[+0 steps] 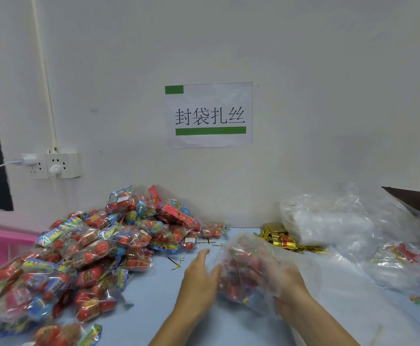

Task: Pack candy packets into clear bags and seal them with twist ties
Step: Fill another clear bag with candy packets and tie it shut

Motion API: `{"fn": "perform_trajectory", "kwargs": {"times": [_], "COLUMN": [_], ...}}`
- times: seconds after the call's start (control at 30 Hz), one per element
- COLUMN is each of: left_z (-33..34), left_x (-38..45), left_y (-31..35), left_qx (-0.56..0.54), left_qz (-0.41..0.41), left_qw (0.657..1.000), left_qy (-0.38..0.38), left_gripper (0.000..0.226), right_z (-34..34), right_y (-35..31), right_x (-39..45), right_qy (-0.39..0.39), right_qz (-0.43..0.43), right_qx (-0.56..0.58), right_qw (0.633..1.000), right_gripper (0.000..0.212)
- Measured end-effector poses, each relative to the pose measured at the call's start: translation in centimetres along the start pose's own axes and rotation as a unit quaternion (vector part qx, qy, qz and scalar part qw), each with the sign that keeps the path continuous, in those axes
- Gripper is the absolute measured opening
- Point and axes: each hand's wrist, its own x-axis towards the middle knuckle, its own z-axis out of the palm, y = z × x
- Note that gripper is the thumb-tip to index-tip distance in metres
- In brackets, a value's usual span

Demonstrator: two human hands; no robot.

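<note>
The right hand [282,278] is wrapped in the film of a clear bag [249,268] half full of red candy; its fingers seem curled round the bag's near side, though the plastic and the blur smear them, so the exact hold is hard to tell. The left hand [199,275] lies flat and relaxed, fingers straight, its tips against the bag's left flank, holding nothing. The bag sits on the blue table [159,308] between the two hands.

It looks light and floppy, a slack skin over loose lumps that will shift and sag. The film is likely slick, so I would gather it at the neck, above the candy, and pinch there for the tie. The bag's mouth cannot be made out from here.

To the left a big heap of candy packets [84,250] spreads to the picture's edge and runs out of view. A few gold ties [176,263] lie loose just beyond the left hand, with a thicker bundle of ties [278,237] behind the bag. On the right is a pile of empty bags [328,218], so crumpled and shiny that single bags cannot be told apart. Both forearms are cut off at the bottom.
</note>
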Motion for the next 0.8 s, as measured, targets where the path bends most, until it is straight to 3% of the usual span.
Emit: {"fn": "perform_trajectory", "kwargs": {"times": [0.13,0.23,0.33,0.43,0.53,0.67,0.8], "left_z": [0.3,0.4,0.5,0.5,0.0,-1.1,-1.6], "left_x": [-0.2,-0.2,-0.4,-0.4,-0.1,0.2,0.4], "left_y": [-0.4,-0.3,-0.2,-0.4,-0.9,-1.5,-2.0], "left_qx": [-0.016,0.002,0.017,0.034,0.066,0.121,0.153], "left_qz": [0.019,0.062,0.072,0.046,-0.019,-0.093,-0.109], "left_qw": [0.999,0.997,0.996,0.998,0.995,0.979,0.970], "left_qy": [-0.041,-0.046,-0.048,-0.005,0.077,0.135,0.152], "left_gripper": [0.012,0.016,0.018,0.019,0.018,0.017,0.014], "right_z": [-0.5,-0.9,-1.3,-1.3,-1.2,-1.6,-1.6], "right_y": [0.2,-0.1,-0.4,-0.5,-0.7,-1.3,-1.2], "right_x": [0.4,0.7,0.7,0.6,0.5,0.5,0.4], "right_qy": [0.042,0.075,0.093,0.071,0.073,0.083,0.094], "right_qz": [-0.014,-0.009,-0.024,-0.037,-0.133,-0.209,-0.254], "right_qx": [-0.021,0.032,0.006,-0.068,-0.220,-0.276,-0.274], "right_qw": [0.999,0.997,0.995,0.994,0.964,0.934,0.923], "right_gripper": [0.034,0.022,0.025,0.024,0.040,0.025,0.034]}}
